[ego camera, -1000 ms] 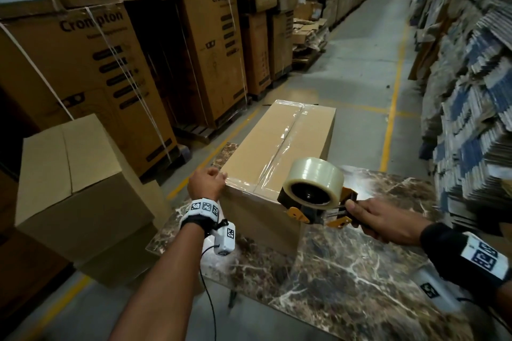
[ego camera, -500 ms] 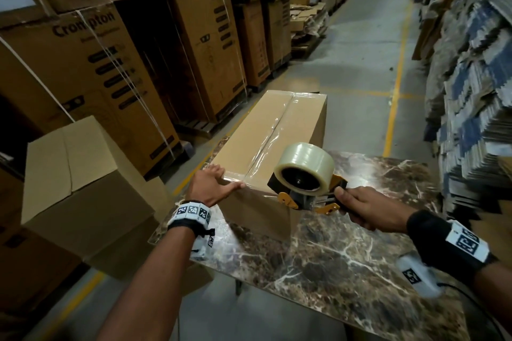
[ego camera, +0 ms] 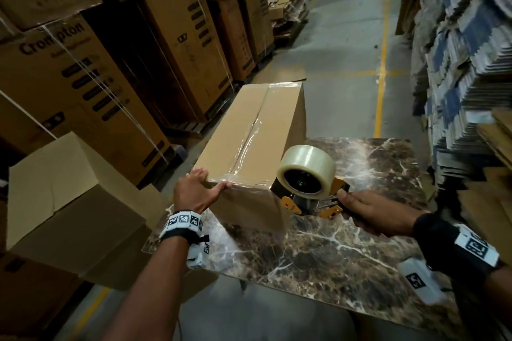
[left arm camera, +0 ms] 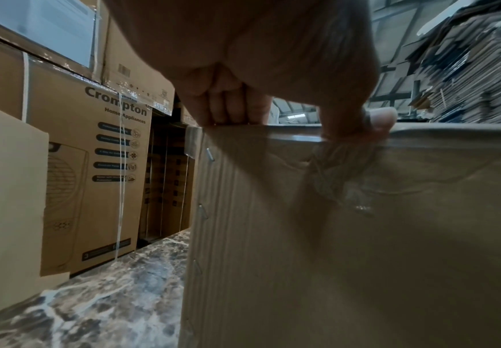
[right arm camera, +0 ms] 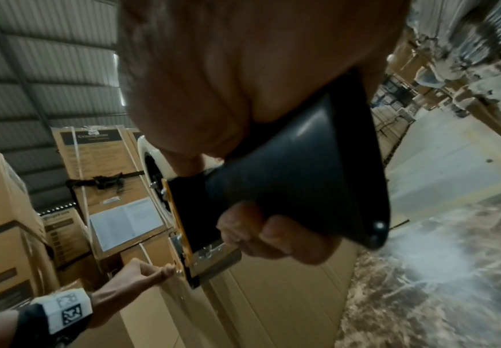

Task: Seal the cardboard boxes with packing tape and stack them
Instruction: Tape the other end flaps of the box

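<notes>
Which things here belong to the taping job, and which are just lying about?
In the job:
- cardboard box on the marble table, tape along its top seam
- tape dispenser, gripped by the right hand
- left hand holding the box's near corner
- plain boxes stacked at left

Lying about:
- Crompton cartons
- flattened cardboard stacks

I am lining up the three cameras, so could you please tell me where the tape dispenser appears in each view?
Head: tape dispenser right of centre, gripped by the right hand at the box's near right corner.
Left wrist: not in view.
Right wrist: centre, black handle filling the middle.
Shared landmark: the taped box on the marble table.
</notes>
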`<state>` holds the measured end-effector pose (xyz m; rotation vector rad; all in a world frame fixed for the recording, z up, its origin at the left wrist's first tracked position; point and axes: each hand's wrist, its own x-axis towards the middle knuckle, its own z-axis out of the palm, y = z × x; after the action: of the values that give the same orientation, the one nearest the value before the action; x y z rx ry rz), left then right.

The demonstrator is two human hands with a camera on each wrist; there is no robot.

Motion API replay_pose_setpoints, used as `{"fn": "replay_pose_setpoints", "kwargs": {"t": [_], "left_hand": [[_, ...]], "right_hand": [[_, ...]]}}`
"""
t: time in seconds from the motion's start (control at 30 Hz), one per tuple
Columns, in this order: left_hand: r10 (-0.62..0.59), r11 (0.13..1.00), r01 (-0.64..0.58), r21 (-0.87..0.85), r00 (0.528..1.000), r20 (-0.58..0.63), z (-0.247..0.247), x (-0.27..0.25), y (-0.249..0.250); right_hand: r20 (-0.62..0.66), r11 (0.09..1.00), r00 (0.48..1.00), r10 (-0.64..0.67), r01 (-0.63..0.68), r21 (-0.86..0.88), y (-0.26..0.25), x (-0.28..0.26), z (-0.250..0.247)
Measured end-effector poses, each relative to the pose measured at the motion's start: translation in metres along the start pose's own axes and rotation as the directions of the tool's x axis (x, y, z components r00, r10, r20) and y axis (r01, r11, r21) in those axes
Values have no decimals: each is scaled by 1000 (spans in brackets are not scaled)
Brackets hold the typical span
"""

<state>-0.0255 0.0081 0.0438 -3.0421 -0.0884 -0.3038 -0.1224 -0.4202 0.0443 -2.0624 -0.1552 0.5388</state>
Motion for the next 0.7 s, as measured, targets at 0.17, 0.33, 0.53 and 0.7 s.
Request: {"fn": "replay_pose_setpoints", "kwargs": {"t": [0.17,0.33,0.53,0.7], "left_hand": [[-32,999,28,-41,996,-77,-7,-8,33],[-44,999,44,-10,996,-83,-4,-7,48],[-73,997,74,20,995,-67,6,3,55],[-83,996,84,6,995,-50,2,5,60]], "right_hand": [[13,990,997,74,-75,118,6,14,-3],[63,939,986,154,-166,300,5,24,3],[180,821,946,271,-325,470,3,33,9],[357,702,880,314,-468,537,-6,45,-3]]}}
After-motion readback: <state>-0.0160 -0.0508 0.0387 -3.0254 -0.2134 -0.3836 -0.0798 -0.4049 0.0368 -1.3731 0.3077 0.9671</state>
